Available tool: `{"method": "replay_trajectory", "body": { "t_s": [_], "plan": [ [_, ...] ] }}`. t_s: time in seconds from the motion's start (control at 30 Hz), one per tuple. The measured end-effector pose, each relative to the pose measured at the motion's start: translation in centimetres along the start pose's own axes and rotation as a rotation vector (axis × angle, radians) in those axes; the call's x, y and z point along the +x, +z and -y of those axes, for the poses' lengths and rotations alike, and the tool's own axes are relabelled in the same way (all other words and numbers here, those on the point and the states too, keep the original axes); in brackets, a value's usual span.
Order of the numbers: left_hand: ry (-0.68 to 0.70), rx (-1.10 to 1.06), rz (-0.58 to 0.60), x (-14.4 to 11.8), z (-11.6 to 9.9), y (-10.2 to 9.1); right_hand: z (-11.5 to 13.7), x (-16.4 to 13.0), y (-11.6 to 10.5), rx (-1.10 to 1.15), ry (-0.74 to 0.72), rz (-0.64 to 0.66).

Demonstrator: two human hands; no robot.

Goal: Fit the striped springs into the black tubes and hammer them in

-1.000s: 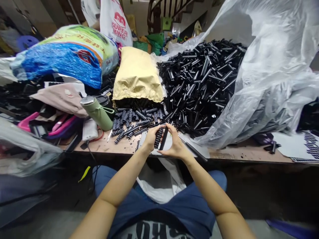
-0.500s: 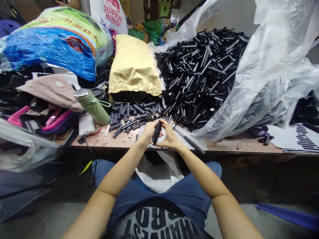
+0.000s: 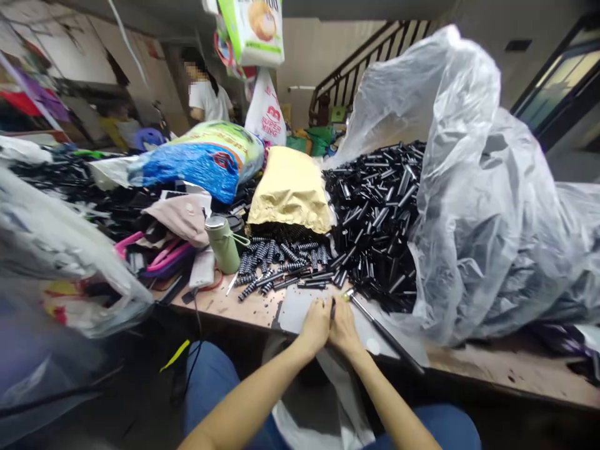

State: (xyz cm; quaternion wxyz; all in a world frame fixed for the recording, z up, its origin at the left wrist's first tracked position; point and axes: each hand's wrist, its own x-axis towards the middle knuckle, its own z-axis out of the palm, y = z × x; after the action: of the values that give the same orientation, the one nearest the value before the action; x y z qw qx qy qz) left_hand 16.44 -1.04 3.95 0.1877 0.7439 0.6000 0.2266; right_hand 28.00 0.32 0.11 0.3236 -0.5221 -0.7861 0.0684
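Observation:
My left hand (image 3: 316, 322) and my right hand (image 3: 344, 325) are pressed together over the front of the table. Both are closed on a small black plastic piece (image 3: 332, 307), and most of it is hidden by my fingers. Under them lies a grey-white sheet (image 3: 293, 309). To the right of my right hand rests a hammer-like tool (image 3: 387, 337) with a black handle and a yellowish end. Several black-and-white ridged pieces (image 3: 257, 256) lie loose beyond my left hand, with thin black rods (image 3: 304, 279) beside them.
A yellow bag (image 3: 290, 190) opens towards the ridged pieces. Behind my right hand rises a heap of black tubular parts (image 3: 375, 212), flanked by a large clear plastic bag (image 3: 478, 219). A green bottle (image 3: 224, 247) and white power bank (image 3: 202, 269) stand left. Farther back is a person (image 3: 209, 97).
My view has tilted up and swung, so the room behind the table shows. My hands have closed more tightly together around the black piece, which was more visible before.

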Motion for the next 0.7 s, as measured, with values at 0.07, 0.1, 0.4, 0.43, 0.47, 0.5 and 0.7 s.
{"method": "replay_trajectory", "body": {
  "t_s": [0.07,0.1,0.4,0.43,0.47,0.5,0.7],
  "plan": [
    [0.071,0.11,0.064,0.2,0.3,0.4,-1.0,-0.4,-0.4,-0.048,-0.042,0.039],
    [0.125,0.141,0.097,0.3,0.6,0.4,-1.6,-0.6,-1.1,-0.076,-0.075,0.06],
    [0.366,0.25,0.146,-0.3,3.4,-1.3,-9.0,-4.0,-6.8,-0.382,0.134,0.044],
    [0.363,0.25,0.136,-0.4,3.5,-1.1,-9.2,-4.3,-6.8,-0.393,0.134,0.029],
    [0.354,0.246,0.119,-0.5,3.5,-0.8,-9.4,-4.5,-6.9,-0.414,0.141,0.01],
    [0.342,0.237,0.096,-0.6,3.6,-0.3,-9.5,-4.7,-6.9,-0.442,0.156,-0.005],
    [0.402,0.133,-0.077,-0.4,5.5,2.3,-9.9,-4.7,-7.8,-0.463,0.222,-0.031]
  ]
}}
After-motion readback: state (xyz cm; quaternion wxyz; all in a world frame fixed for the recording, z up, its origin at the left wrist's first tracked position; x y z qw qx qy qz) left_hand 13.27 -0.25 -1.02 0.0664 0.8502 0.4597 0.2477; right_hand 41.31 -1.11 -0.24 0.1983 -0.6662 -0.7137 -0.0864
